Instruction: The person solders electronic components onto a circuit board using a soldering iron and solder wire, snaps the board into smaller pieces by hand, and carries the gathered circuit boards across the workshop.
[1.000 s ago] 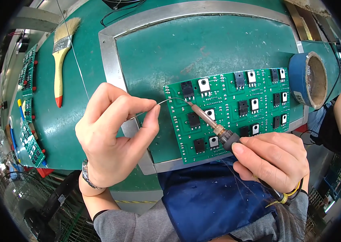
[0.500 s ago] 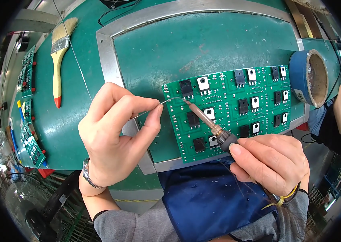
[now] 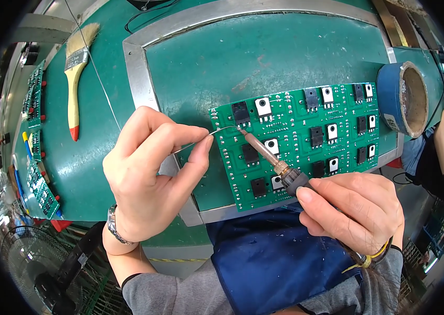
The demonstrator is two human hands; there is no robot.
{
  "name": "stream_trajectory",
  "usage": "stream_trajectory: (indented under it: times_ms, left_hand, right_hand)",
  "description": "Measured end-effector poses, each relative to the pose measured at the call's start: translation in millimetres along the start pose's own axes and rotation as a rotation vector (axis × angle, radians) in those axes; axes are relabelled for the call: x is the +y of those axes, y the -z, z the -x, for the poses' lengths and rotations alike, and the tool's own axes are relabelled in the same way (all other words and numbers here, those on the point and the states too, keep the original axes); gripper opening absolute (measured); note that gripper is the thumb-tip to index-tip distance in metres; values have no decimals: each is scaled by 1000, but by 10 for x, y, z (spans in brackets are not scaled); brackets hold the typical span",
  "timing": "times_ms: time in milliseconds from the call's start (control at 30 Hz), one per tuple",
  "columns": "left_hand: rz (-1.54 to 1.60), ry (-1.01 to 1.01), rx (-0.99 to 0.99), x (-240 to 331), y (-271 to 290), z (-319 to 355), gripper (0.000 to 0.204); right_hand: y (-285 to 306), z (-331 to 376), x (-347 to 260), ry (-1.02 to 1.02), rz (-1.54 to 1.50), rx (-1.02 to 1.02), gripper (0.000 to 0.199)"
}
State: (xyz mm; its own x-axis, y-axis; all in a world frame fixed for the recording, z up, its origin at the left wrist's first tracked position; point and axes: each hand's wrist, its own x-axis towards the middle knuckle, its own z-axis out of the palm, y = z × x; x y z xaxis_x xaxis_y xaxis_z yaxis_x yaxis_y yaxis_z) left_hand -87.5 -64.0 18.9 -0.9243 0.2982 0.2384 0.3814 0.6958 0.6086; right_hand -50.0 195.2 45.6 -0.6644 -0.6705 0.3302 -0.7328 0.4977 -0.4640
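1. Head view: board (image 3: 302,118) lies on table (image 3: 206,63) before the person, presumably for easy reach.
2. Left hand (image 3: 151,163): grip pinched on wire (image 3: 224,128), likely for aim at the black part (image 3: 240,112).
3. Right hand (image 3: 352,211): grip closed round iron (image 3: 282,170) pen-fashion, presumably for control; tip near wire's end.

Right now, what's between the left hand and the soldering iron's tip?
In the head view, thin solder wire curves from the left hand toward the tip of the soldering iron, over part of the green circuit board.
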Motion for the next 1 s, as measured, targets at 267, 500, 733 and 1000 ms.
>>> stream_trajectory:
  times_ms: [267, 500, 733, 1000]
  left_hand:
    - [0, 61, 18, 23, 18, -6, 17]
    - [1, 15, 20, 34, -3, -11, 17]
    - [17, -13, 17, 34, -16, 2, 18]
    - [28, -26, -6, 29, -42, -1, 20]
  right_hand:
    - [23, 3, 2, -11, 8, -7, 30]
    - [119, 42, -52, -94, -14, 2, 32]
    - [128, 42, -34, -94, -8, -21, 33]
    - [100, 27, 19, -72, 6, -27, 31]
